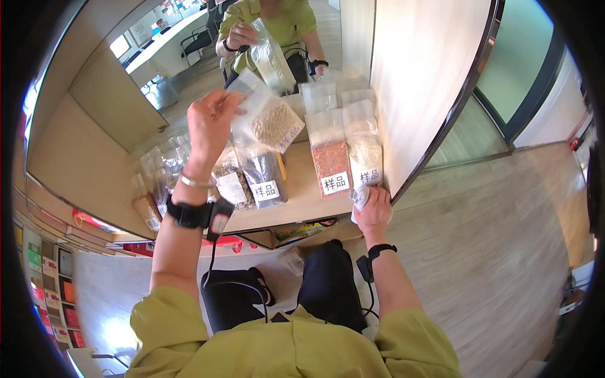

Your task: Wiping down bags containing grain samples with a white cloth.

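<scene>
My left hand (pixel 212 123) pinches the top of a clear plastic bag of pale grain (pixel 274 122), which hangs tilted above the wooden shelf (pixel 302 165). At the shelf's front right, my right hand (pixel 374 208) grips a crumpled white cloth (pixel 361 198). Just behind that hand stands a bag of cream-coloured grain (pixel 365 153). Beside it on the left is a bag of reddish grain (pixel 330 165), with a printed label. Below the raised bag, a bag of dark grain (pixel 263 177) stands next to a bag of mixed dark grain (pixel 232 182).
More filled bags (pixel 147 203) line the shelf's left side. A mirror (pixel 189 75) at the back reflects me and the raised bag. A wooden side panel (pixel 416 71) bounds the right. Beneath the shelf is an open compartment with packages (pixel 302 230). Cables hang from both wrist straps.
</scene>
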### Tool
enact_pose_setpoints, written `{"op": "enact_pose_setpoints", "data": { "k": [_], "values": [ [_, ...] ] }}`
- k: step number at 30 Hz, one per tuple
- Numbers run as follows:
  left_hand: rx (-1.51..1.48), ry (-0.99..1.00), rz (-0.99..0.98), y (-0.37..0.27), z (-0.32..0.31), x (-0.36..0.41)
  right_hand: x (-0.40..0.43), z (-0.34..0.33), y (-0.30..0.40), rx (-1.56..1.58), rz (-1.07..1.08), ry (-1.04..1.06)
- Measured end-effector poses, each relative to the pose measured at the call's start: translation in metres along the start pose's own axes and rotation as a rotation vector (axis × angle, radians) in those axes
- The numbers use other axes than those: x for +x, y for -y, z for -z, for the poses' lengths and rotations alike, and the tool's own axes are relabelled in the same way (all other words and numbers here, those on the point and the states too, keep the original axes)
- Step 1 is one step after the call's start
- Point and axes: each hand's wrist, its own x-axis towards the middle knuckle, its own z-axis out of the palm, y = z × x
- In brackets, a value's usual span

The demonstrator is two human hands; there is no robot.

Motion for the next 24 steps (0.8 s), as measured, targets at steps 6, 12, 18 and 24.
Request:
{"op": "enact_pose_setpoints", "data": {
  "k": [6,12,18,24],
  "values": [
    [0.074,0.095,0.172,-0.04,0.079,-0.105,0.01,0.015,0.001,-0.085,0.017,0.163],
    [0.38,0.304,0.134,-0.055,0.147,-0.213,-0.006,0.06,0.046,0.505,-0.096,0.513],
    [0.368,0.239,0.287,-0.065,0.189,-0.273,0.047,0.042,0.142,0.672,0.12,0.279],
    [0.377,0.104,0.452,-0.063,0.204,-0.29,0.125,-0.045,0.182,0.52,0.159,-0.073]
  ]
}}
